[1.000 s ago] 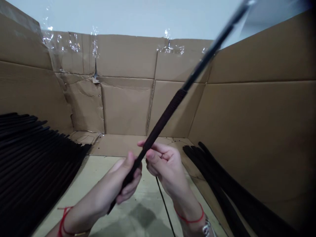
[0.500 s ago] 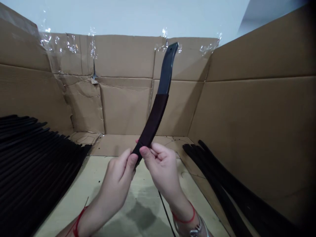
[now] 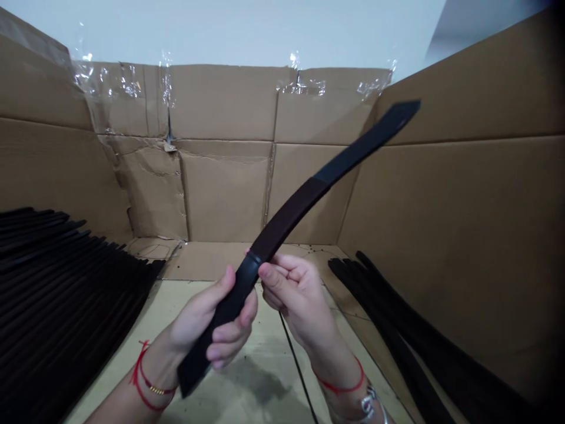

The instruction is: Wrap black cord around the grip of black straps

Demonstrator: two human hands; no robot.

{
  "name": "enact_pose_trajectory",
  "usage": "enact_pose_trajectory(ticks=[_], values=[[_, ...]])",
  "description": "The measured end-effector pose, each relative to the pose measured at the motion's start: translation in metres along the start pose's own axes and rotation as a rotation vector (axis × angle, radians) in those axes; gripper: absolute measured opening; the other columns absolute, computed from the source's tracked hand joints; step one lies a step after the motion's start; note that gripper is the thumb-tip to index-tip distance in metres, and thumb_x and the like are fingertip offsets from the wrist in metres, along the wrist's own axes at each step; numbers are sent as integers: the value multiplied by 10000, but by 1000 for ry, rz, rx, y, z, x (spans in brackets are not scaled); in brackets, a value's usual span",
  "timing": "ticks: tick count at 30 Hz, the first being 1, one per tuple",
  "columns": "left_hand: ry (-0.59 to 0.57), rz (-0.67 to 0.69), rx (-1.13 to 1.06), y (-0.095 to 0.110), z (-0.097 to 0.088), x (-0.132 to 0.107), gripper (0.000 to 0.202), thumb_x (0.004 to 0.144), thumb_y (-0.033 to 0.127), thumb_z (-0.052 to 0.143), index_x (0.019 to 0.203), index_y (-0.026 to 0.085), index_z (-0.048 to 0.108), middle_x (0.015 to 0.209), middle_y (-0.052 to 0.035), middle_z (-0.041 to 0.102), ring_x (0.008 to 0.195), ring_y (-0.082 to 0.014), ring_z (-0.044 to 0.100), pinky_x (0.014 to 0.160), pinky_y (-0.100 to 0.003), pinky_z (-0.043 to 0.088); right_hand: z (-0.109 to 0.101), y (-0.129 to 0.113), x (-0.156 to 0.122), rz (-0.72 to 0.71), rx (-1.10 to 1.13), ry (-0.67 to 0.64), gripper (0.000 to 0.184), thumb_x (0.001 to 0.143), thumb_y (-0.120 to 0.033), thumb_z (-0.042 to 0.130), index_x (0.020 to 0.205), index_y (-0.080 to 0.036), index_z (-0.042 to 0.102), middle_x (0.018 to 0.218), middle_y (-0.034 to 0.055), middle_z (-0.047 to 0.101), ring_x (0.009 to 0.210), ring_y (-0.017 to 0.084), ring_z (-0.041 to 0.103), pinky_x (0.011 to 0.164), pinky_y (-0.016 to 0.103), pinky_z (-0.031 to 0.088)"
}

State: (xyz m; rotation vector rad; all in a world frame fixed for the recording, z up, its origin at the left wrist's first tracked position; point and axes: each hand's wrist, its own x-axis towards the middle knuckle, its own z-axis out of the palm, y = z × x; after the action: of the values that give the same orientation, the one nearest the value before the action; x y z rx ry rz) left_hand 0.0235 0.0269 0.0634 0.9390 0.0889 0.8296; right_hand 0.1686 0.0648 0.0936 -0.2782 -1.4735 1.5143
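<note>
A long, flat, curved black strip (image 3: 366, 144) slants up to the right across the middle, with a dark brown sleeve (image 3: 286, 221) around its central part. My left hand (image 3: 212, 321) is wrapped round its lower black part, thumb on top and fingers at the right edge. Just below the sleeve, a narrow raised band (image 3: 253, 258) crosses the strip. My right hand (image 3: 295, 294) is closed in a pinch at the strip's edge beside that band. From under it a thin black cord (image 3: 295, 359) runs down toward me. The pinching fingertips partly hide what they grip.
Many dark strips (image 3: 66, 306) lie side by side at the left. Several more curved black strips (image 3: 397, 318) rest along the right. Taped cardboard walls (image 3: 225, 188) enclose the back and sides of a pale work surface (image 3: 176, 300).
The strip has tilted over to the right and turned, bringing its lower end into view. My left hand has rolled open to a wider hold on it. My right hand stays near the same spot.
</note>
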Motion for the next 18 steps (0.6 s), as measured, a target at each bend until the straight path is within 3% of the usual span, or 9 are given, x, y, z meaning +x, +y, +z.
enact_pose_trajectory(ticks=[4, 7, 9, 12, 14, 16, 18], values=[[-75, -11, -123, -15, -3, 4, 497, 934, 587, 435, 747, 146, 571, 370, 68, 331, 256, -49, 294, 352, -155, 423, 1, -4, -2, 46, 36, -1, 348, 758, -405, 761, 940, -111, 722, 495, -90, 329, 395, 19, 162, 373, 200, 80], [-199, -7, -301, -25, -11, 6, 585, 973, 589, 273, 669, 165, 538, 267, 90, 222, 151, -45, 142, 229, -140, 295, 1, -8, -2, 100, 56, -26, 351, 670, -386, 828, 881, -127, 720, 536, -59, 453, 390, 10, 230, 355, 177, 124], [-196, -62, -250, -24, -16, 5, 626, 964, 626, 226, 675, 167, 539, 242, 87, 221, 129, -59, 127, 203, -152, 246, 3, -11, -3, 111, 0, 4, 369, 642, -399, 840, 859, -133, 705, 571, -29, 530, 387, 26, 337, 333, 166, 191], [23, -148, 20, -14, -16, 2, 569, 943, 626, 361, 725, 137, 555, 400, -8, 502, 281, -101, 447, 336, -173, 397, 10, -15, -6, 83, -144, 115, 311, 681, -384, 807, 792, -128, 669, 609, 3, 594, 423, 76, 506, 327, 165, 343], [216, -28, 175, -6, -8, 0, 533, 943, 593, 420, 772, 112, 573, 602, -51, 613, 494, -107, 590, 532, -185, 496, 16, -16, -9, 94, -191, 163, 255, 727, -343, 767, 785, -129, 643, 633, 14, 634, 421, 99, 569, 337, 172, 419], [320, 41, 270, -3, 2, -2, 560, 930, 621, 419, 825, 98, 588, 691, -65, 616, 584, -124, 602, 645, -243, 521, 22, -15, -11, 162, -195, 168, 237, 768, -344, 722, 839, -140, 625, 637, 9, 655, 372, 125, 587, 302, 192, 439], [353, 44, 229, -4, 10, -2, 535, 901, 628, 481, 872, 104, 584, 667, -30, 563, 559, -108, 541, 647, -262, 512, 26, -15, -12, 205, -205, 173, 222, 796, -351, 690, 862, -153, 616, 613, -14, 642, 330, 122, 569, 264, 184, 416]])
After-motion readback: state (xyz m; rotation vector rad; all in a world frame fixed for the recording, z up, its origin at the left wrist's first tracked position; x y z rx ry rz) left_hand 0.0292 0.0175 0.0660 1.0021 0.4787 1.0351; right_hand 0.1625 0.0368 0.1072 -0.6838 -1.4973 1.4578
